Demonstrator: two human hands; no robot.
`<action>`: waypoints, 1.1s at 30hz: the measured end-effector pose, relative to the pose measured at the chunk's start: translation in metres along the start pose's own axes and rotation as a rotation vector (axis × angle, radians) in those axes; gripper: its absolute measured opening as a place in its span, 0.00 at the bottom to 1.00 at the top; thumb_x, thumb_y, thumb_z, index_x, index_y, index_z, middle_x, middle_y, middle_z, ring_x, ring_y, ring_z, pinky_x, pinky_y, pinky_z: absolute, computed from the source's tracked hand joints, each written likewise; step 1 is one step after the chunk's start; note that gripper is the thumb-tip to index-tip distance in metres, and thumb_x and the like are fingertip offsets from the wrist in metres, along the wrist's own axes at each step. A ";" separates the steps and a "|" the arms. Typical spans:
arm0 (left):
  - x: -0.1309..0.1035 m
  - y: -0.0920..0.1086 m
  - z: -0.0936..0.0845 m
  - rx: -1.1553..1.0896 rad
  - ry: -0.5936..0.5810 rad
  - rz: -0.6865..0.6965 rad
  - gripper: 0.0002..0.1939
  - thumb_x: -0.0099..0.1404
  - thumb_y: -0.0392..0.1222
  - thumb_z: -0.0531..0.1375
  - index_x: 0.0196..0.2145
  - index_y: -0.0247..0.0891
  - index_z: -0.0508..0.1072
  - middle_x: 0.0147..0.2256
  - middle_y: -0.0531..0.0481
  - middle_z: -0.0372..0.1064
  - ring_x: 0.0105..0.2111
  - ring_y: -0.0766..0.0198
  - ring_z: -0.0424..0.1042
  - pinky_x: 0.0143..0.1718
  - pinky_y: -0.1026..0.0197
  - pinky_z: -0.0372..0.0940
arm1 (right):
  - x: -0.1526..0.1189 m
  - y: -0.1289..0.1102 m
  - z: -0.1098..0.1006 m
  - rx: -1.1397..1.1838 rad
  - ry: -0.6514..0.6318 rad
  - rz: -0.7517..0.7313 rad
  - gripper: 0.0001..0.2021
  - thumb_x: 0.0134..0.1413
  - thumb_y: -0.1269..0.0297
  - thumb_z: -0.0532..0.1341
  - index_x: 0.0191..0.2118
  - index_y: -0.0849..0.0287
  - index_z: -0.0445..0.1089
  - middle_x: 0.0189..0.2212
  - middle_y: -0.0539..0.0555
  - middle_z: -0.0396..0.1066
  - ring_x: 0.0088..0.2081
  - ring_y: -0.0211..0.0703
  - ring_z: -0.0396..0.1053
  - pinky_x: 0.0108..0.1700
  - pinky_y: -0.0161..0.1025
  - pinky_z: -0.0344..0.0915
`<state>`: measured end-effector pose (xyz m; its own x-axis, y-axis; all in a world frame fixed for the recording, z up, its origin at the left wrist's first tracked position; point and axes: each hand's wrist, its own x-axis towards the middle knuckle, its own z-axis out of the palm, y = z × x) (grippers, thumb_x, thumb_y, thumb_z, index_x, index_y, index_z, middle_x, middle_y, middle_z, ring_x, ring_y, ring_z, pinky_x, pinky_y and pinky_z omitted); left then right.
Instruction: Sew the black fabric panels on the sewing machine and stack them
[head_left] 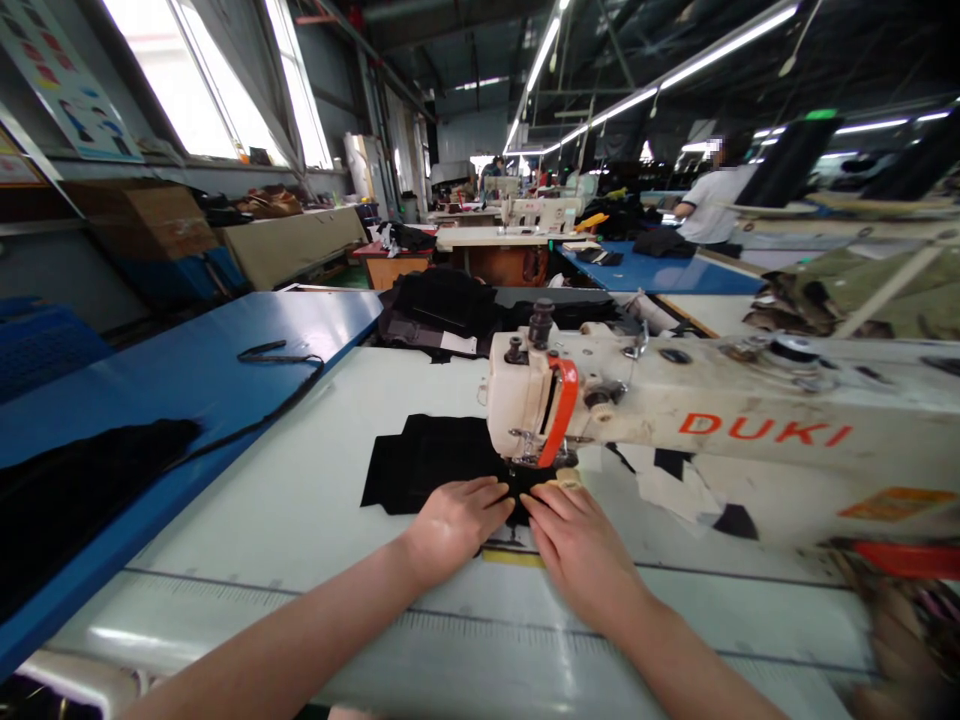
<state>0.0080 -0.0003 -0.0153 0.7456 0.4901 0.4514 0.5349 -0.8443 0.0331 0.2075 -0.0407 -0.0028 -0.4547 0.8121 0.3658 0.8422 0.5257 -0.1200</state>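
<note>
A flat black fabric piece (442,455) with stepped corners lies on the pale machine table, its right part under the head of a white sewing machine (517,400) marked DUKI. My left hand (459,525) holds the fabric just left of the needle area, its fingers bent and close together. On the other side my right hand (581,540) presses the fabric down, fingers close together and pointing toward the presser foot. The fingertips of both hands are near each other in front of the foot. The needle tip and the thumbs' undersides are hard to make out.
An orange guard (559,412) fronts the machine head. Ruler markings (480,628) run along the table's front. Left is a blue table (247,345) with black cloth (97,480) and a cord (296,400). Dark fabric (442,305) is piled behind; a person (709,205) stands farther back.
</note>
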 end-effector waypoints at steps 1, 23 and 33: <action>0.000 0.000 0.000 0.001 0.000 -0.002 0.14 0.70 0.37 0.48 0.44 0.35 0.72 0.45 0.45 0.72 0.47 0.58 0.71 0.46 0.56 0.69 | 0.000 0.000 0.000 -0.001 -0.001 -0.001 0.15 0.59 0.71 0.51 0.48 0.63 0.69 0.44 0.58 0.69 0.46 0.49 0.63 0.53 0.50 0.60; 0.002 0.001 -0.001 0.022 0.016 0.032 0.12 0.70 0.36 0.49 0.42 0.34 0.72 0.44 0.45 0.72 0.46 0.59 0.71 0.45 0.58 0.69 | -0.003 0.002 0.000 -0.003 -0.073 0.005 0.17 0.59 0.71 0.52 0.52 0.59 0.66 0.46 0.57 0.67 0.49 0.49 0.61 0.55 0.51 0.55; 0.003 -0.002 0.000 0.023 -0.006 0.037 0.12 0.69 0.35 0.50 0.44 0.34 0.72 0.43 0.44 0.72 0.47 0.58 0.71 0.44 0.57 0.70 | 0.001 0.001 -0.001 -0.039 -0.107 0.014 0.17 0.59 0.70 0.52 0.54 0.58 0.65 0.48 0.57 0.66 0.50 0.49 0.59 0.56 0.51 0.53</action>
<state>0.0092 0.0027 -0.0136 0.7673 0.4600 0.4469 0.5159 -0.8566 -0.0040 0.2085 -0.0394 -0.0018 -0.4697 0.8425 0.2639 0.8582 0.5058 -0.0873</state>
